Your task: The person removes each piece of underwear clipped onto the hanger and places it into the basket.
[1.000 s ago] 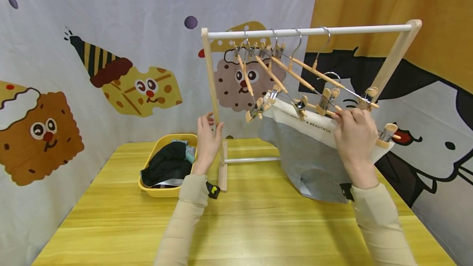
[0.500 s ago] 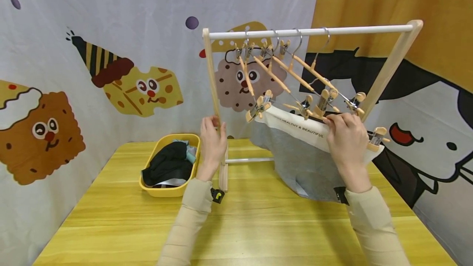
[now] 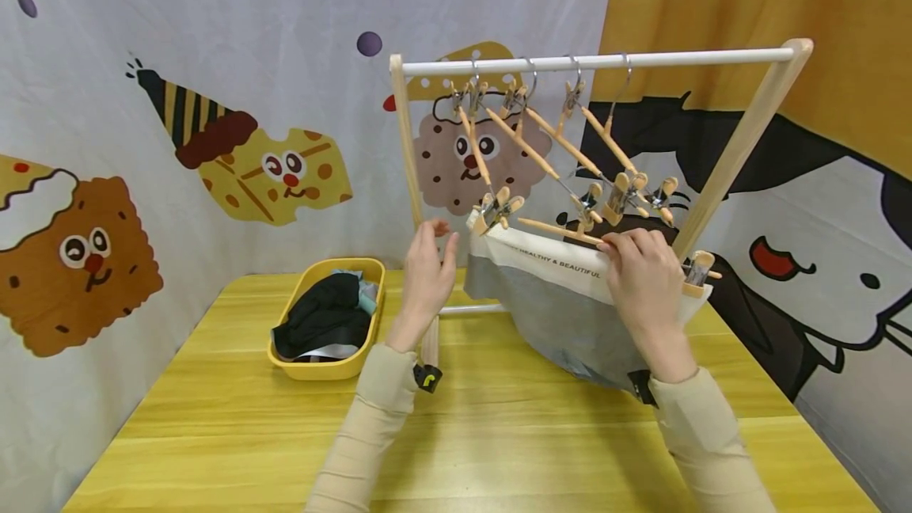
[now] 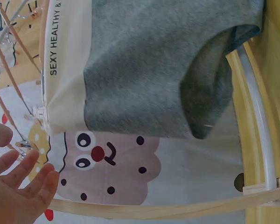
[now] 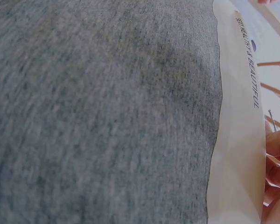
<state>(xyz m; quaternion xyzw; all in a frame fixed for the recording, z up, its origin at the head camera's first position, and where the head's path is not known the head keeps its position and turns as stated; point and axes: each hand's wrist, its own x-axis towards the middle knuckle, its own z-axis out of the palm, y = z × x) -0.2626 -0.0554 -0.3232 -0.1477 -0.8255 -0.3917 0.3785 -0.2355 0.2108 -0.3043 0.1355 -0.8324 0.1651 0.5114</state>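
My right hand [image 3: 644, 291] grips the wooden bar of a clip hanger [image 3: 559, 229] near its middle. From this hanger hang grey underpants [image 3: 552, 315] with a printed cream waistband, held by a clip [image 3: 701, 267] at the right end. The far-left clip overlaps another hanger's clips in the head view. My left hand [image 3: 427, 279] is raised beside the rack's left post, fingers spread and holding nothing. In the left wrist view, that hand [image 4: 25, 186] stands apart from the underpants [image 4: 140, 70]. Cloth fills most of the right wrist view, with fingertips [image 5: 276, 172] behind the waistband.
A rack with a white rail [image 3: 684, 58] and wooden posts stands on the wood-grain table [image 3: 499, 450]. Several clip hangers [image 3: 523, 142] hang from the rail, their lower ends close to my right hand. A yellow basket [image 3: 313, 371] of dark clothes stands at the left.
My right hand has carried the hanger and underpants leftward and slightly down, under the hanging hangers. My left hand has shifted right, past the post. One hanger on the rail has swung.
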